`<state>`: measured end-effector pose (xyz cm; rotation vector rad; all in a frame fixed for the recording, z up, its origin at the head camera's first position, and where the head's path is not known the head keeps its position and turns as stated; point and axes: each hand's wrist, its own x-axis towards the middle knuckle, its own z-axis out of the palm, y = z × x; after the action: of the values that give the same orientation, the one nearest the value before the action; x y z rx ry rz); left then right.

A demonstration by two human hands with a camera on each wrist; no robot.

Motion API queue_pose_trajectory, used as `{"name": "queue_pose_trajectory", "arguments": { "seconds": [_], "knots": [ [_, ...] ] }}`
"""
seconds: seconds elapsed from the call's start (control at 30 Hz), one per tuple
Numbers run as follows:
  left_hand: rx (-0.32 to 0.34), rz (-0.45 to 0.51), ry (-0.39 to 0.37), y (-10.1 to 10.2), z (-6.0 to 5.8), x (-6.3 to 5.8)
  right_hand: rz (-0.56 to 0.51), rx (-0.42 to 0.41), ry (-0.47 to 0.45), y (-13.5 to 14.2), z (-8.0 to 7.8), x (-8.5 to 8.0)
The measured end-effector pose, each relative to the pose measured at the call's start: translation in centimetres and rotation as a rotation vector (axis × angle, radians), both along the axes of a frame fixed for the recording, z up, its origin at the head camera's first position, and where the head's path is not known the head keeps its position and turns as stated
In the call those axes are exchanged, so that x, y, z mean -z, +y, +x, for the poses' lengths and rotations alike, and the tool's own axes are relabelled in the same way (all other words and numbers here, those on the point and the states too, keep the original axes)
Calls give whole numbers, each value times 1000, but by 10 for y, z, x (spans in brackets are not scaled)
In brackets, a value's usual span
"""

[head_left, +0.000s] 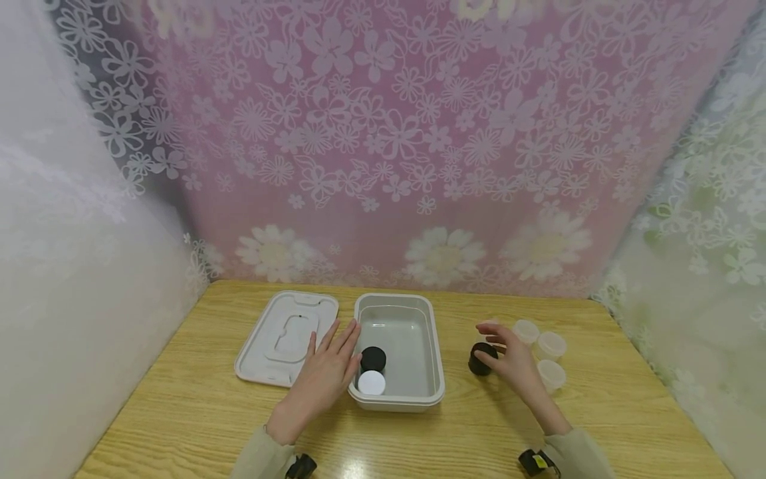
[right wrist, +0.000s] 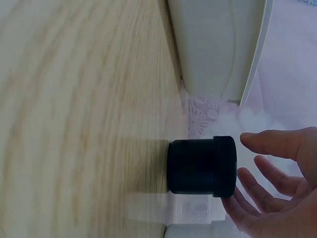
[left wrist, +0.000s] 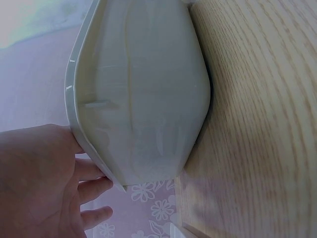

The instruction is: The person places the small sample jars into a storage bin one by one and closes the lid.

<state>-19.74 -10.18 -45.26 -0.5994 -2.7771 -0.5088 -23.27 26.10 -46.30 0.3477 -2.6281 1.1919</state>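
My left hand [head_left: 326, 372] rests on the left rim of a grey plastic tub [head_left: 413, 352], fingers straight. Seen in the left wrist view, the fingertips lie along the tub's rim [left wrist: 71, 94]. Inside the tub, in its near left part, are a black-topped round jar [head_left: 374, 359] and a white-topped one [head_left: 372, 383]. To the right of the tub, a black screw-lid jar [right wrist: 200, 166] stands upright on the table. My right hand [head_left: 511, 359] is spread around its lid; in the right wrist view the thumb is apart from it and a lower finger is right at the lid's edge.
A white tub lid [head_left: 281, 339] lies flat left of the tub. Several translucent lidded jars [head_left: 551, 346] are grouped beyond and right of my right hand. The wooden table [head_left: 455, 439] ends at a pink flowered curtain [head_left: 383, 166] behind and pale curtains at the sides.
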Motion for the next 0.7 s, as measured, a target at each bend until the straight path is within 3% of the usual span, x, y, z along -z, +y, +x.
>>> {"name": "queue_pose_trajectory", "arguments": {
  "seconds": [0.23,0.7],
  "knots": [
    [-1,-1,3,0,0,2,-69,-73,-65,-2,6,2],
    [-4,0,0,-1,0,2,-100,-107,-246,0,16,9]
  ]
}}
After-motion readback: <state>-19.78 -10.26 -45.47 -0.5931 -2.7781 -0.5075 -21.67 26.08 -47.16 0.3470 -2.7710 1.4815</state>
